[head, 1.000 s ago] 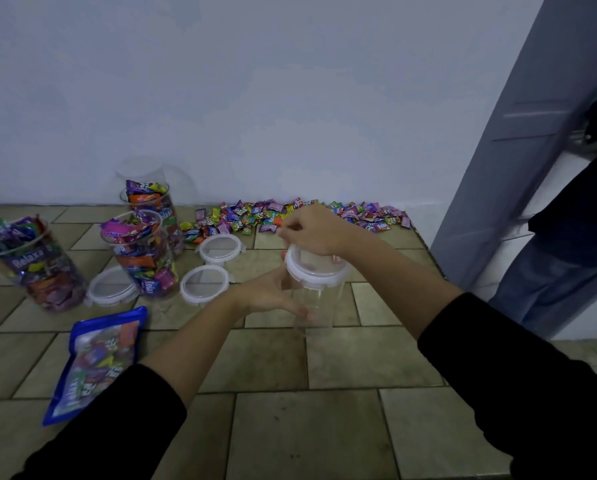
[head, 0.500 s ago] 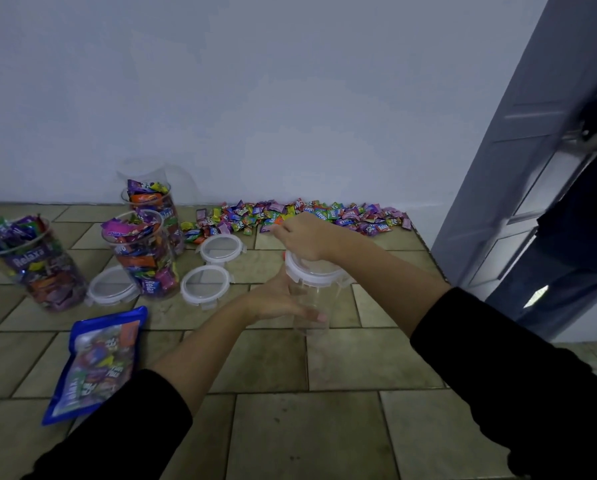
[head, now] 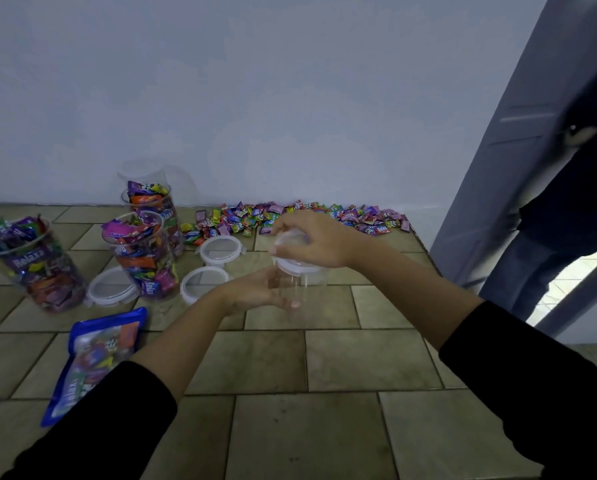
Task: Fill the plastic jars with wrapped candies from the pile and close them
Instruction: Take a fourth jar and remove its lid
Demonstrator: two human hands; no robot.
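Note:
An empty clear jar (head: 302, 289) stands on the tiled floor at centre. My left hand (head: 252, 289) holds its side, fingers showing through the plastic. My right hand (head: 314, 240) reaches down from above, its fingers curled round the white-rimmed lid (head: 299, 268) on the jar's mouth. The pile of wrapped candies (head: 290, 216) lies along the wall just behind. To the left stand three open jars packed with candies: one far left (head: 37, 271), one in the middle (head: 141, 258), one behind it (head: 155, 209).
Three loose lids (head: 112, 287) (head: 203, 284) (head: 221, 249) lie flat among the filled jars. A blue candy bag (head: 96, 355) lies on the floor at lower left. At right, a grey door (head: 518, 150) stands ajar with a person (head: 567, 202) in the doorway.
My right hand has shifted slightly on the lid while my left keeps hold of the jar. The person at the door has moved and more light shows through the gap.

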